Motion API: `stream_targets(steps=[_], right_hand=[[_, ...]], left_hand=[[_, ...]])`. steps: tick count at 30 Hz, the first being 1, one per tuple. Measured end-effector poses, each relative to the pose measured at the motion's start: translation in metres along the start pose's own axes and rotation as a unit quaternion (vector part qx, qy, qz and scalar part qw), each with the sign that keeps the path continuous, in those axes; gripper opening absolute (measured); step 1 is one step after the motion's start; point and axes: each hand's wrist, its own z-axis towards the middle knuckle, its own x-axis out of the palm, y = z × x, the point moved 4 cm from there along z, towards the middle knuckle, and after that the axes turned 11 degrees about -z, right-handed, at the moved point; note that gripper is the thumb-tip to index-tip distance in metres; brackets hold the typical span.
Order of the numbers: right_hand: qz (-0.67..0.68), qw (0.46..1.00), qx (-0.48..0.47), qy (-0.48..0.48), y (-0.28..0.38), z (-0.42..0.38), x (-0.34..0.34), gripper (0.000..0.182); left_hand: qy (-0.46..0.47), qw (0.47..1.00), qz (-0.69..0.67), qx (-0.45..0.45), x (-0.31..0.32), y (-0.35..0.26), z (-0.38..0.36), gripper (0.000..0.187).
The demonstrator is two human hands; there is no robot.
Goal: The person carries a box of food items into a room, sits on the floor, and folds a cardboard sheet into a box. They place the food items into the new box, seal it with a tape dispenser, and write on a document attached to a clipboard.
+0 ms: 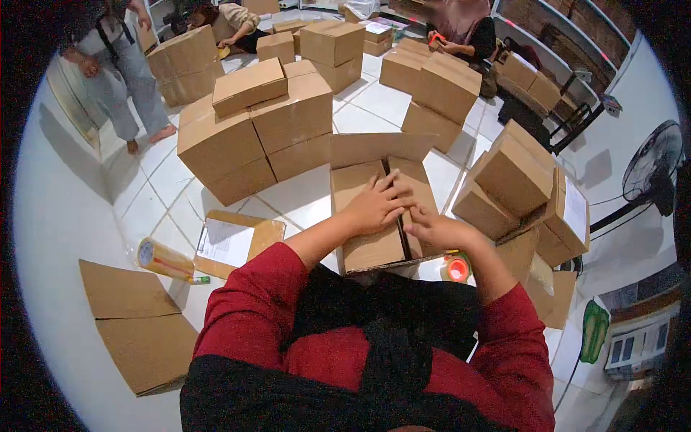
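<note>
Hands rest on a cardboard box (381, 209) that sits on the white tiled floor (302, 194) directly in front of the person. Left hand (376, 204) lies flat, fingers spread, pressing the near-left flap down beside the centre seam. Right hand (434, 227) lies on the right flap at the seam, fingers loosely curled, gripping nothing that can be made out. Both top flaps are folded down and meet along the seam; the far flap stands open behind them. Sleeves are red.

Tape roll (456, 268), orange, lies on the floor just beside the box's near-right corner, close under the right forearm. Clipboard with paper (229, 243) lies on the floor to the left of the box, with a second roll of brown tape (164, 259) beside it. Flattened cardboard sheet (137, 324) lies further left, near the person's left elbow.

Stacks of closed boxes (252, 129) stand beyond and to both sides. 3 other people are in view at the far end of the room, 1 standing (122, 65) and 2 seated low among boxes.
</note>
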Motion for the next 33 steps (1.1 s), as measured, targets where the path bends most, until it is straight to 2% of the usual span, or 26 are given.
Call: stream_targets(steps=[1,2,4,6,8,12,14,17,18,19,20,21,22,24,25,26,27,28,29,30,31,32,33], right_hand=[[0.050,0.994,0.026,0.090,0.004,-0.014,-0.012,0.077],[0.051,0.994,0.027,0.089,0.000,-0.022,-0.015,0.077],[-0.092,0.987,-0.094,0.088,-0.004,-0.037,-0.020,0.072],[-0.087,0.989,-0.075,0.089,0.004,-0.047,-0.026,0.071],[-0.060,0.994,-0.062,-0.074,-0.004,-0.041,-0.029,0.074],[-0.048,0.986,-0.040,-0.157,-0.009,-0.030,-0.034,0.078],[-0.086,0.985,-0.035,-0.147,-0.011,-0.026,-0.038,0.080],[-0.050,0.999,0.006,0.013,-0.030,0.001,-0.033,0.086],[-0.054,0.998,0.003,0.009,-0.032,0.010,-0.037,0.086],[-0.026,0.999,0.025,0.040,-0.037,0.018,-0.039,0.089],[0.004,0.996,0.048,0.070,-0.042,0.027,-0.039,0.093],[-0.046,0.995,0.074,0.050,-0.049,0.040,-0.038,0.106],[-0.047,0.995,0.072,0.044,-0.051,0.050,-0.029,0.106],[-0.149,0.966,0.203,-0.053,-0.049,0.050,-0.016,0.114],[-0.178,0.946,0.255,-0.088,-0.047,0.047,-0.012,0.120],[-0.178,0.947,0.253,-0.090,-0.055,0.055,0.001,0.120],[-0.056,0.963,0.236,-0.114,-0.074,0.073,0.019,0.122],[0.067,0.965,0.217,-0.132,-0.087,0.081,0.030,0.125],[0.183,0.960,0.182,-0.104,-0.088,0.076,0.036,0.130],[0.182,0.961,0.183,-0.096,-0.088,0.073,0.042,0.130],[0.204,0.955,0.175,-0.126,-0.088,0.069,0.044,0.128],[0.225,0.947,0.168,-0.157,-0.088,0.065,0.044,0.127],[0.224,0.948,0.170,-0.151,-0.087,0.060,0.046,0.127]], left_hand=[[0.076,0.997,-0.006,-0.017,0.008,0.005,-0.003,0.033],[0.150,0.988,-0.011,-0.033,0.017,0.010,-0.007,0.034],[0.160,0.987,0.006,-0.031,0.023,0.019,-0.014,0.035],[0.173,0.984,0.022,-0.031,0.028,0.023,-0.018,0.037],[0.191,0.981,0.011,-0.031,0.033,0.023,-0.023,0.039],[0.219,0.975,0.013,-0.039,0.032,0.032,-0.018,0.041],[0.261,0.963,-0.046,-0.051,0.030,0.039,-0.015,0.042],[0.260,0.951,-0.141,-0.089,0.027,0.051,-0.011,0.041],[0.261,0.940,-0.192,-0.110,0.028,0.056,-0.011,0.039],[0.259,0.941,-0.188,-0.108,0.028,0.061,-0.011,0.039],[0.248,0.927,-0.254,-0.123,0.032,0.068,-0.011,0.037],[0.237,0.908,-0.318,-0.137,0.027,0.066,-0.007,0.034],[0.237,0.910,-0.313,-0.134,0.020,0.067,-0.002,0.034],[0.254,0.912,-0.237,-0.220,-0.007,0.064,0.016,0.034],[0.152,0.962,-0.190,-0.126,-0.025,0.072,0.029,0.035],[0.092,0.982,-0.104,-0.128,-0.052,0.063,0.043,0.035],[0.032,0.991,-0.018,-0.129,-0.079,0.053,0.055,0.035],[0.032,0.990,-0.018,-0.133,-0.080,0.057,0.061,0.035],[-0.065,0.985,0.087,-0.133,-0.085,0.057,0.065,0.035],[-0.158,0.960,0.190,-0.132,-0.090,0.055,0.065,0.036],[0.024,0.935,0.165,-0.314,-0.077,0.073,0.061,0.039],[0.025,0.934,0.161,-0.319,-0.076,0.068,0.057,0.039],[0.081,0.936,0.156,-0.306,-0.069,0.058,0.051,0.039]])
